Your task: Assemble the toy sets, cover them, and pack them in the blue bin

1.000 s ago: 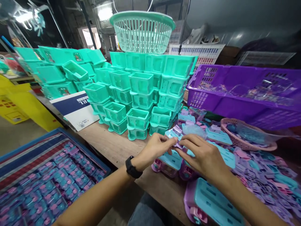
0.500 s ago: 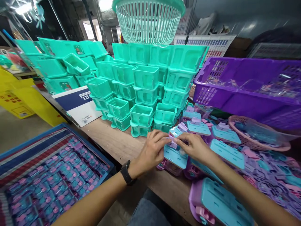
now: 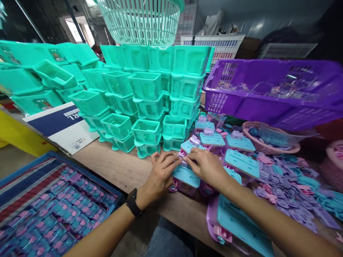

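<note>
My left hand [image 3: 162, 170], with a black watch on its wrist, is closed at the far end of a purple box with a blue lid [image 3: 187, 175]. From the other side my right hand [image 3: 207, 165] reaches over the same lid, thumb and fingers pinched. Between the fingertips of both hands is a small purple plastic piece [image 3: 183, 162], partly covered by the fingers. Several similar blue-lidded boxes [image 3: 242, 163] stand around my right hand, some with purple pieces on top. A larger-looking one [image 3: 241, 223] sits nearest me, under my right forearm.
Stacked green bins [image 3: 146, 87] rise behind my hands, a green basket [image 3: 142, 25] above them. Loose purple, pink and teal parts [image 3: 289, 200] lie at right, near a pink basket [image 3: 249, 125] and purple crate [image 3: 249, 107]. A blue-rimmed container [image 3: 118, 194] of small packed pieces is lower left.
The view has turned to the right, so the bins and boxes appear further left. Both hands stay at the purple piece on the same lid, with only small finger movement.
</note>
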Available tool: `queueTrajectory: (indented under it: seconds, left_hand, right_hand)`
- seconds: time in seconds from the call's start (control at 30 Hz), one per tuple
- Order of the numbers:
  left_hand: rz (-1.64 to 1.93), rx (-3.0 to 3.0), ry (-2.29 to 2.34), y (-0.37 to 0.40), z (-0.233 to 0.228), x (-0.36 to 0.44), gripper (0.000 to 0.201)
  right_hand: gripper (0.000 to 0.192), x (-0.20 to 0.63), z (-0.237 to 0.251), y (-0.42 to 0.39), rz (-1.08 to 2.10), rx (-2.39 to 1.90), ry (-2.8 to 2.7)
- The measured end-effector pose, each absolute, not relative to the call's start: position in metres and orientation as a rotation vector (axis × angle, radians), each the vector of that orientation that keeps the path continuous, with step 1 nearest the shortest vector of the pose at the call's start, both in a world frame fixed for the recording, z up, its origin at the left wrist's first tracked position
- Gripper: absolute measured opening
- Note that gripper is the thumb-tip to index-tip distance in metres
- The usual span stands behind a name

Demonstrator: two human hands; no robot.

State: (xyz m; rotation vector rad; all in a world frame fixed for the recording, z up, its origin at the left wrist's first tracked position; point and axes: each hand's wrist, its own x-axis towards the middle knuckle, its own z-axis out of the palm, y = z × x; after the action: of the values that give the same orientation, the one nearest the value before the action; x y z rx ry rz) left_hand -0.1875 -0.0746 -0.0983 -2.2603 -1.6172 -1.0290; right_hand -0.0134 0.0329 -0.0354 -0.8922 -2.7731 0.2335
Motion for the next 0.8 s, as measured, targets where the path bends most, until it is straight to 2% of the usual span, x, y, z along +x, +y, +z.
queueTrajectory:
  seconds: [0.1, 0.17, 0.3, 0.4, 0.53, 0.73, 0.8]
  left_hand:
    - [-0.989, -2.227, -1.618, -0.076, -0.099, -0.188, 0.063]
    - [-0.964, -2.216, -1.624, -0.076, -0.094, -0.187, 0.061]
    - [-0.926, -2.174, -1.604, -0.073, -0.079, -0.185, 0.050]
    - [-0.899, -2.141, -1.547, -0.072, -0.072, -0.184, 0.040]
    - [-0.986, -2.103, -1.448, -0.067, -0.062, -0.177, 0.032]
    - [-1.052, -2.348, -1.214, -0.027, -0.032, -0.120, 0.031]
    - [-1.010, -2.490, -1.094, -0.006, -0.022, -0.088, 0.030]
  right_hand:
    - [0.036, -0.016, -0.033, 0.026, 0.191, -0.983, -2.791]
    - [0.036, -0.017, -0.031, 0.025, 0.279, -0.973, -2.785]
    - [0.021, -0.006, -0.026, 0.027, 0.437, -0.868, -2.720]
    - [0.024, 0.029, -0.022, 0.025, 0.510, -0.769, -2.511]
    - [0.029, 0.116, -0.024, 0.026, 0.476, -0.878, -2.310]
    - [0.026, 0.313, -0.045, 0.014, 0.262, -1.484, -1.998]
    - [0.022, 0.374, -0.045, -0.016, 0.044, -1.624, -1.814]
